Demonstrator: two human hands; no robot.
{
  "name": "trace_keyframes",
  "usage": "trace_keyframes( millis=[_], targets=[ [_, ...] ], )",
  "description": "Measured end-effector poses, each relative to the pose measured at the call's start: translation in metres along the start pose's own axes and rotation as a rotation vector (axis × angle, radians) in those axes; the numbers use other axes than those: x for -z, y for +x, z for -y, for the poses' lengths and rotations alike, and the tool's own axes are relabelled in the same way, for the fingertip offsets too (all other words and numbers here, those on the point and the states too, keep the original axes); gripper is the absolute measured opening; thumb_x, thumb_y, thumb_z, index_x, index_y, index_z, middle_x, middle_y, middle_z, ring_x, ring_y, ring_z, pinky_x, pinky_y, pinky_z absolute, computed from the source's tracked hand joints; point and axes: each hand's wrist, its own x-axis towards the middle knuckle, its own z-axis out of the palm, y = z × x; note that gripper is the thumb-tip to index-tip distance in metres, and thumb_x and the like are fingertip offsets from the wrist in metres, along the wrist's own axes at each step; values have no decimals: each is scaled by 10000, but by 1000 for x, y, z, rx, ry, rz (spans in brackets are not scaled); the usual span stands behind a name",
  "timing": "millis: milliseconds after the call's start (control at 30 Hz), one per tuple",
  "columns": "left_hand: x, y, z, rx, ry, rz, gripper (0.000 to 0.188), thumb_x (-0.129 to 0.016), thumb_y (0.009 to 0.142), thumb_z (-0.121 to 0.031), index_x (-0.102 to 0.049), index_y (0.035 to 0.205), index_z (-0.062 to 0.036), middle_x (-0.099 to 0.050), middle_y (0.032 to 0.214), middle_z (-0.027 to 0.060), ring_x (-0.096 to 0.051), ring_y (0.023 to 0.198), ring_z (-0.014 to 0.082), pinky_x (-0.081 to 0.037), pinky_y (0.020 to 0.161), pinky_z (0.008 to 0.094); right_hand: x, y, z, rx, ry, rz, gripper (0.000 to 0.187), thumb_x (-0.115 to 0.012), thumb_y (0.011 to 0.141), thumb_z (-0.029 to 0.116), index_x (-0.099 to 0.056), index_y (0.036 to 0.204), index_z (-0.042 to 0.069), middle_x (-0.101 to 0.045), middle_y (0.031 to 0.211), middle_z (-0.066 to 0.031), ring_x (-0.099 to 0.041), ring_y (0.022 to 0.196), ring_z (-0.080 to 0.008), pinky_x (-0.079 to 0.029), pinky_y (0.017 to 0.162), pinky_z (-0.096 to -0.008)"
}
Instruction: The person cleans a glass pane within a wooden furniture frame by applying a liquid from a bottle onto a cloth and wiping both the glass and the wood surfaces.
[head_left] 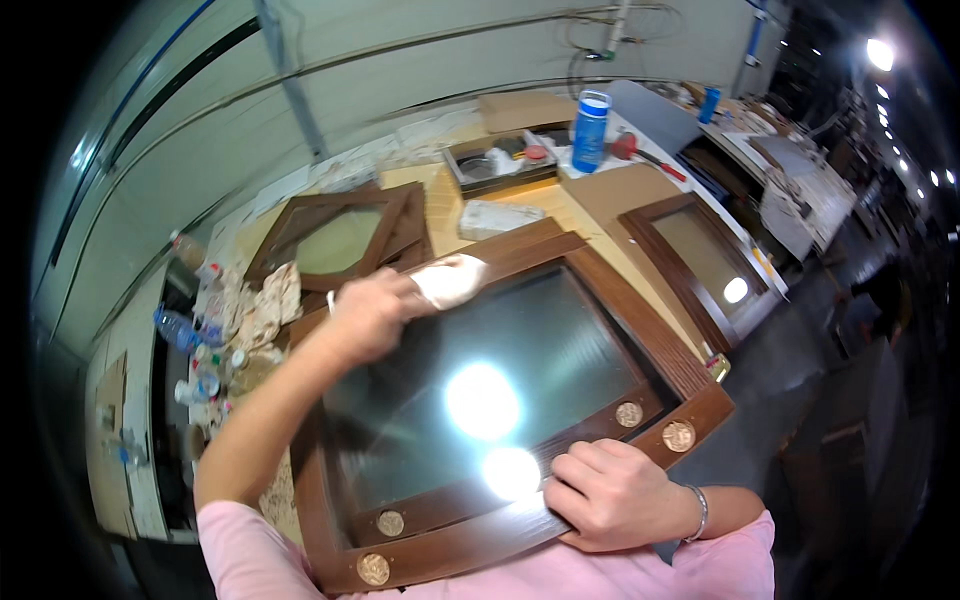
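Note:
A brown wooden cabinet door with a dark glass panel lies tilted on the bench in front of me. Round hinge holes show along its near rail, and bright lamp reflections sit on the glass. My left hand is closed round a white cloth, which presses on the door's far rail near its left end. Part of the cloth lies hidden under the fingers. At the near rail, right of its middle, my right hand grips the wooden edge with its fingers curled; the thumb is mostly hidden.
Behind the door lie another glazed frame, a white block and a tray of small items. A blue bottle stands beyond. Another glazed door rests at right. Bottles and stained rags crowd the left.

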Motion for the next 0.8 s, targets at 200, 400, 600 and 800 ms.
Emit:
trace_keyframes(
  millis=[200,400,600,800],
  targets=[
    [59,-137,74,595,-377,-266,239,-682,835,-60,-736,1066,-30,-725,937,120,-689,812,225,-534,762,343,6,1,3,-30,-34,29,298,-719,514,206,-537,720,89,-470,721,-46,-517,661,-214,-387,575,-327],
    [40,-199,1,448,-403,-251,544,-706,703,96,-716,1211,-99,-671,1134,85,-676,894,196,-542,732,273,22,11,7,-41,-63,60,349,-746,503,220,-581,772,71,-481,733,-50,-528,655,-223,-410,568,-332],
    [16,-209,-6,404,-414,-468,390,-713,804,54,-710,1179,-53,-670,1138,122,-684,959,203,-545,750,270,82,58,-2,80,-151,59,415,-763,501,234,-635,851,53,-552,762,-62,-572,630,-243,-449,525,-355],
    [26,-194,9,634,-745,-635,85,-650,920,-18,-647,981,41,-599,827,-19,-516,717,49,-416,627,216,128,161,-72,196,-292,-447,185,-761,745,178,-697,844,35,-626,709,-57,-593,606,-157,-454,547,-288]
  ],
)
